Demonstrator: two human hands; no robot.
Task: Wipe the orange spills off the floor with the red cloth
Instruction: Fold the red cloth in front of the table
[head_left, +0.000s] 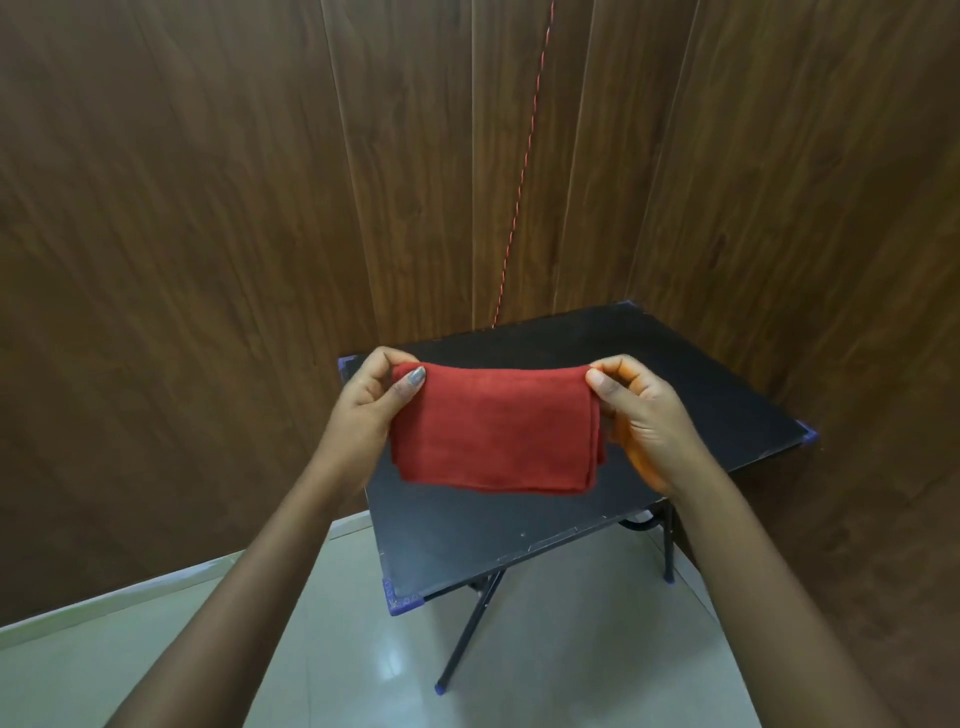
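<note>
Two bare forearms reach up from the bottom edge toward the middle of the view. On the left, the left hand (371, 410) is raised with its palm turned inward. Its thumb lies on the near face and its curled fingers sit behind, pinching the upper left corner of the red cloth (493, 431). The cloth is folded into a thick rectangle and hangs between the hands with its top edge pulled level, held in front of the black counter (467, 540). A thin red cord (524, 171) runs down the wall above it. Further right, the right hand (644, 421) mirrors the pose, thumb and fingertips clamped on the upper right corner and the wrist bent slightly down. Pale floor (597, 665) tiles show under the counter's folding legs, and brown wood panelling (805, 208) rises at the right.
</note>
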